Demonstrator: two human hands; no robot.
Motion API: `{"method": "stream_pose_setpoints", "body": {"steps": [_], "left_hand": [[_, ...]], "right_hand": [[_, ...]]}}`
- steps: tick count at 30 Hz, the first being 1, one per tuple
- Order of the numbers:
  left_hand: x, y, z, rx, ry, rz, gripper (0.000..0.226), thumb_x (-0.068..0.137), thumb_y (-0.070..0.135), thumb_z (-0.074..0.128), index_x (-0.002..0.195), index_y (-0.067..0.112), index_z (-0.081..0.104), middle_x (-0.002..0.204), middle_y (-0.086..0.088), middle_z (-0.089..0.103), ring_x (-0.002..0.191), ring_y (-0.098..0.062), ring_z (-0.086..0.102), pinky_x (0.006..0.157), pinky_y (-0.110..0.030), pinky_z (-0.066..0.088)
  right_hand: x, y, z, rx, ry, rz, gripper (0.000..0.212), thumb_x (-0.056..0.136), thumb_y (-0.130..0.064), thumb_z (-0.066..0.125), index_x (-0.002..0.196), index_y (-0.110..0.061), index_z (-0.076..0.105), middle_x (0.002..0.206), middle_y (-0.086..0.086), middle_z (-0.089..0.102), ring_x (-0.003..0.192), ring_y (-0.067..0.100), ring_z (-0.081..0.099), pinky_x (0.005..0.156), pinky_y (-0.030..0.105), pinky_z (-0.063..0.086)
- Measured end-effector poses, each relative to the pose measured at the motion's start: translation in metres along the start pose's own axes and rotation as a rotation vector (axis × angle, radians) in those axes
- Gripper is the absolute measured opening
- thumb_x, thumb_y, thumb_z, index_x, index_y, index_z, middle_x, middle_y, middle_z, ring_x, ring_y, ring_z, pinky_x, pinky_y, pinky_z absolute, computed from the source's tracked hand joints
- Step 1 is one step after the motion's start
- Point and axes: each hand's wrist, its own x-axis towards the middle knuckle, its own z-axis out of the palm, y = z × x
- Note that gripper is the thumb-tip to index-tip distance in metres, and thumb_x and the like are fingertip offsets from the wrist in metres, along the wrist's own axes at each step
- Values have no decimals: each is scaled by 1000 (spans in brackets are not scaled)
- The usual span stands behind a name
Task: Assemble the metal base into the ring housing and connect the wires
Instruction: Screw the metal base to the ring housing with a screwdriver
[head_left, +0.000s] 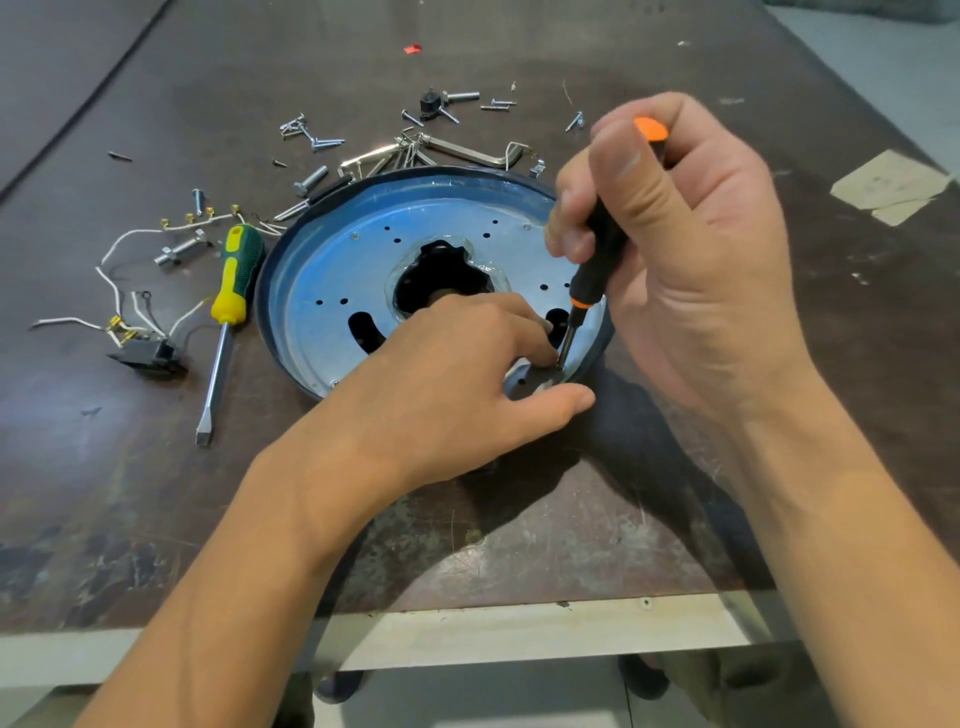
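- Wires (117, 291) are left loose far L, well apart from hands.
- Metal base (332, 275) is seated in ring housing (266, 312), centre.
- Near-R rim is pinched by L hand (457, 374).
- Screwdriver (592, 275), near-upright, tip at that rim, is gripped by R hand (691, 249).

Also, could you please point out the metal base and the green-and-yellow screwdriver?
metal base (332, 260): head view, on its bare left face.
green-and-yellow screwdriver (235, 275): head view, on its handle.
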Motion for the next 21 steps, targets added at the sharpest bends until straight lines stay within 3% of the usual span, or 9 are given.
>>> {"method": "stream_pose_setpoints", "body": {"steps": [3, 6, 8, 11, 13, 15, 17, 21], "left_hand": [[0, 1, 0, -9, 8, 0, 52, 81, 65, 48, 101, 26, 74, 107, 13, 65, 95, -8, 62, 83, -38, 52], [0, -1, 1, -12, 14, 2, 48, 84, 64, 53, 102, 25, 75, 108, 13, 65, 97, -8, 63, 82, -39, 52], [0, -1, 1, -13, 13, 1, 48, 85, 64, 54, 104, 25, 74, 111, 14, 65, 100, -8, 62, 85, -39, 52], [0, 1, 0, -5, 1, -11, 54, 81, 66, 49, 106, 26, 74, 113, 14, 64, 102, -7, 61, 87, -38, 52], [0, 2, 0, -4, -5, -10, 54, 80, 65, 48, 107, 26, 74, 113, 13, 64, 102, -7, 61, 87, -38, 52], [0, 1, 0, -9, -1, -8, 53, 81, 65, 50, 106, 25, 74, 113, 13, 64, 102, -8, 61, 87, -38, 52], [0, 1, 1, -11, 7, -6, 51, 83, 65, 50, 105, 25, 74, 112, 13, 65, 100, -8, 62, 85, -39, 52], [0, 0, 1, -14, 13, -2, 51, 83, 65, 50, 102, 25, 74, 109, 14, 65, 97, -8, 62, 82, -38, 53]], "right_hand": [[0, -1, -1, 80, -34, 56, 29, 102, -32, 43, 100, -6, 54, 76, 6, 57, 66, 21, 47, 63, 33, 38], [0, -1, -8, 87, -40, 68, 34, 108, -17, 26, 109, 0, 56, 85, 10, 55, 73, 20, 49, 70, 32, 42], [-1, -1, -9, 42, -54, 53, 28, 107, -11, 31, 107, -1, 57, 86, 8, 57, 75, 19, 53, 73, 36, 47], [-2, 2, -6, 12, -60, 10, 4, 98, -2, 54, 99, -6, 54, 83, 6, 62, 75, 25, 62, 75, 42, 53], [-2, 2, -4, 7, -1, -20, 16, 91, 3, 62, 95, -8, 50, 77, 5, 61, 67, 25, 63, 70, 38, 52], [-1, 3, -2, -12, 10, -29, 15, 93, -1, 61, 95, -9, 49, 75, 6, 60, 60, 20, 58, 66, 39, 46], [-1, 3, -4, -5, -11, -2, 3, 99, -10, 52, 98, -9, 50, 76, 6, 58, 58, 16, 50, 61, 40, 36], [0, 0, -8, 87, -44, 60, 39, 109, -19, 22, 112, -1, 57, 83, 11, 59, 66, 20, 46, 66, 35, 37]]}}
